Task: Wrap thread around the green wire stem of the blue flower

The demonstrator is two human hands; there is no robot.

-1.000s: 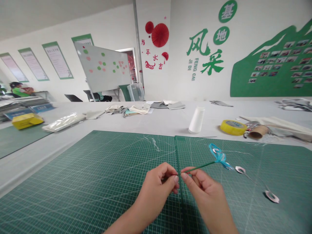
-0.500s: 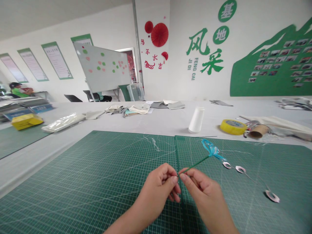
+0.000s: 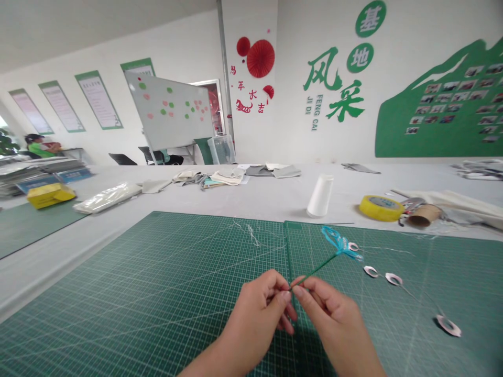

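A blue craft flower (image 3: 341,245) with open loop-like petals tops a thin green stem (image 3: 319,267), which slants down to the left between my hands. My right hand (image 3: 334,319) pinches the stem between thumb and forefinger near its lower part. At the very end of the stem, my left hand (image 3: 261,319) is pinched closed, its thumb against the forefinger. The stem's tip is hidden by the fingers. Beneath both hands lie green cutting mats (image 3: 176,293). Right of the flower, several pale oval rings (image 3: 393,279) on thin wires rest on the mat.
Behind the mats stand a white thread cone (image 3: 320,196), a yellow tape roll (image 3: 381,208) and a cardboard tube (image 3: 424,215). Loose white thread (image 3: 253,235) lies on the mat. Fabric pieces (image 3: 226,177), a plastic-wrapped packet (image 3: 108,197) and a yellow box (image 3: 51,195) sit farther back and left.
The whole view has shifted slightly. Both hands keep their pinch on the stem, and the flower head has moved a little relative to the rings, with one more ring showing beside it.
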